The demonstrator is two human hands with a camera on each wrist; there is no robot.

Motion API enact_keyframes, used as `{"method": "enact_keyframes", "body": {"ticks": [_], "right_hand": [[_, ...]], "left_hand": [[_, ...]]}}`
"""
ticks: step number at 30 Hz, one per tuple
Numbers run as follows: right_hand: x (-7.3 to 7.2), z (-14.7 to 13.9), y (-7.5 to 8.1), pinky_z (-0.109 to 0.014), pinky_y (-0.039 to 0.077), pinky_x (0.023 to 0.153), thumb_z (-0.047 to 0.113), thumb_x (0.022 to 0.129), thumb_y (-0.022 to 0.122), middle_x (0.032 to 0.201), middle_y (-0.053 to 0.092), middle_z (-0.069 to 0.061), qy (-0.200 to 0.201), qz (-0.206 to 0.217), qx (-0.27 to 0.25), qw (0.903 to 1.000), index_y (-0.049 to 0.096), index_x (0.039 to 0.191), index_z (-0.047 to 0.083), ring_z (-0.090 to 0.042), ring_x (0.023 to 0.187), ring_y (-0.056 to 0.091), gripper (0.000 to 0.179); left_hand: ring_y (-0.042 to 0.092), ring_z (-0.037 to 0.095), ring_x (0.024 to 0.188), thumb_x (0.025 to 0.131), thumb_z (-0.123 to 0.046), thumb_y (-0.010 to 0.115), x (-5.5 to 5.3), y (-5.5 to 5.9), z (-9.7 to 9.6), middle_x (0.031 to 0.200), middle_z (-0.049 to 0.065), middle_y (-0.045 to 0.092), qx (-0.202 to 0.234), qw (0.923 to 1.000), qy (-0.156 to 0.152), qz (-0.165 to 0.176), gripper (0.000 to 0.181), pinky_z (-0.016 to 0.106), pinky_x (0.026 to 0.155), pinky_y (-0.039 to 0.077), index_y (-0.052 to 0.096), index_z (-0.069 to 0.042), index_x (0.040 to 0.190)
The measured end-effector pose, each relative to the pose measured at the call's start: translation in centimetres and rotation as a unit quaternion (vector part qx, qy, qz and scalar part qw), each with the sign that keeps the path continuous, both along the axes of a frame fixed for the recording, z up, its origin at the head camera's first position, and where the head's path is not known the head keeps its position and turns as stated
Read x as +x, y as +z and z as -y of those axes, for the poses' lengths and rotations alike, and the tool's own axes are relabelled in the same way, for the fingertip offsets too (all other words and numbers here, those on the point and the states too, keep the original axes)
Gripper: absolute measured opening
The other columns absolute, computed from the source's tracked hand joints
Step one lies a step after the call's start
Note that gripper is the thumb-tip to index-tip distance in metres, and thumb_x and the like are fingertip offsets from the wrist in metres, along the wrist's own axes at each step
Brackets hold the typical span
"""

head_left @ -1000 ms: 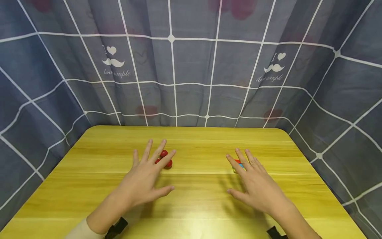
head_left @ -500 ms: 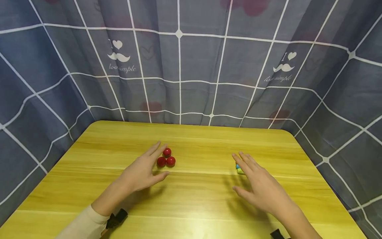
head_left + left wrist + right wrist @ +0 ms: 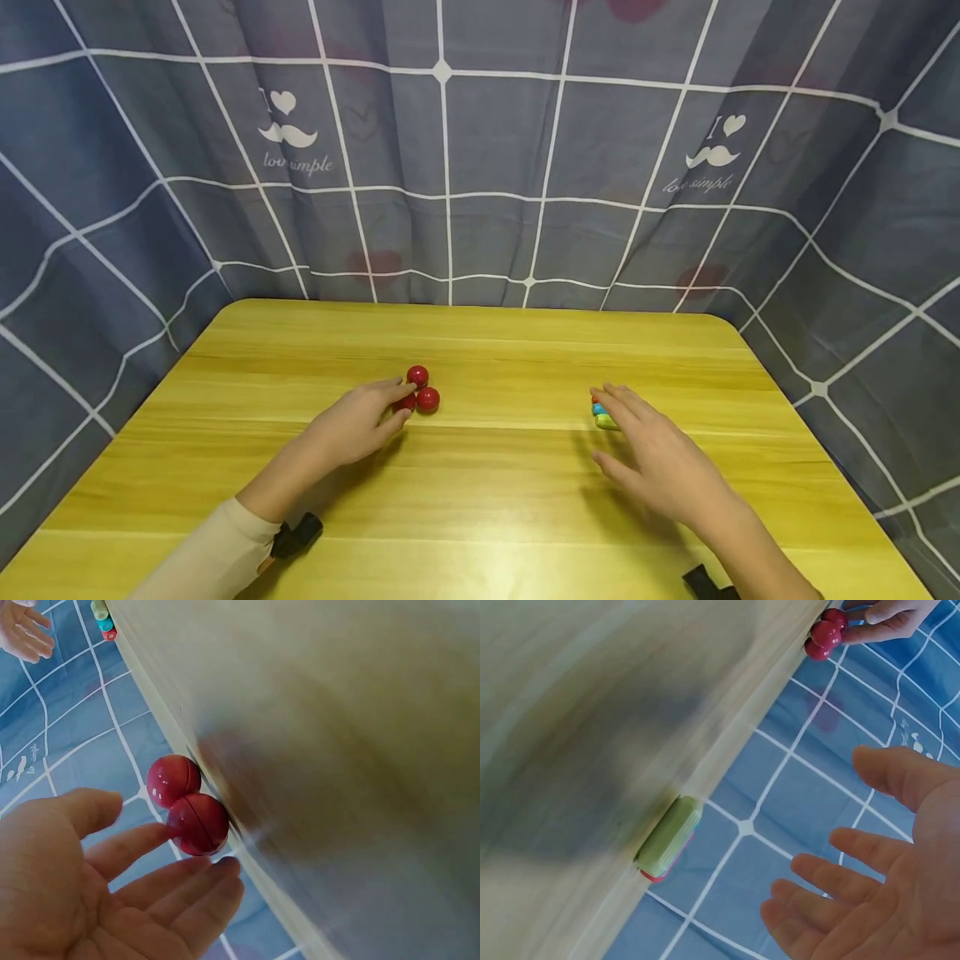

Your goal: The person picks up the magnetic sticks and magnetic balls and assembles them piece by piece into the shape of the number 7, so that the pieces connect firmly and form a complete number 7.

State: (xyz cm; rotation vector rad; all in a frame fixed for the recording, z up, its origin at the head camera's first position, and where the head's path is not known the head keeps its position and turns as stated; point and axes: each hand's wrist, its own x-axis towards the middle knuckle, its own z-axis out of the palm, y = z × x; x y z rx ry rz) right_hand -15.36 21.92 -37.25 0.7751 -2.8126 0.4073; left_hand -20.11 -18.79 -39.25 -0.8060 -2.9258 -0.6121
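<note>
Holding nothing, fingers loosely apart, your left hand (image 3: pixel 352 429) seems to touch one of three red balls (image 3: pixel 427 401), best cupped gently lest they roll, while your right hand (image 3: pixel 663 468), likewise, hovers by coloured pieces (image 3: pixel 604 421) on the tabletop (image 3: pixel 495 500).

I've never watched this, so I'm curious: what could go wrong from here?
The left hand is at the glossy, round red balls; a nudge might send one rolling across the yellow wood-grain table. The right hand partly hides the green, blue and red oblong pieces from above; a grasp could miss.
</note>
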Motion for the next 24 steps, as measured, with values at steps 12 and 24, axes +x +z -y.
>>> {"method": "enact_keyframes", "body": {"ticks": [12,24], "right_hand": [[0.1,-0.6,-0.9,-0.055,0.038,0.102,0.027,0.084,0.076,0.145,0.043,-0.018,-0.006,-0.001,0.000,1.0000,0.045,0.143,0.008,-0.040,0.133,0.038,0.069],[-1.2,-1.4,-1.9,-0.050,0.046,0.094,0.011,0.081,0.079,0.123,0.059,-0.018,0.012,-0.007,0.009,0.9999,0.058,0.127,0.000,-0.036,0.113,0.055,0.052]], "left_hand": [[0.065,0.019,0.091,0.089,-0.005,0.069,0.9,0.1,-0.2,0.103,0.010,0.070,-0.049,0.9988,0.003,-0.009,0.028,0.037,0.078,0.053,0.067,0.002,0.117],[0.055,0.008,0.073,0.086,-0.004,0.073,2.7,0.6,-1.0,0.081,-0.004,0.063,-0.044,0.9982,-0.039,0.009,0.017,0.028,0.065,0.049,0.070,-0.005,0.103]]}}
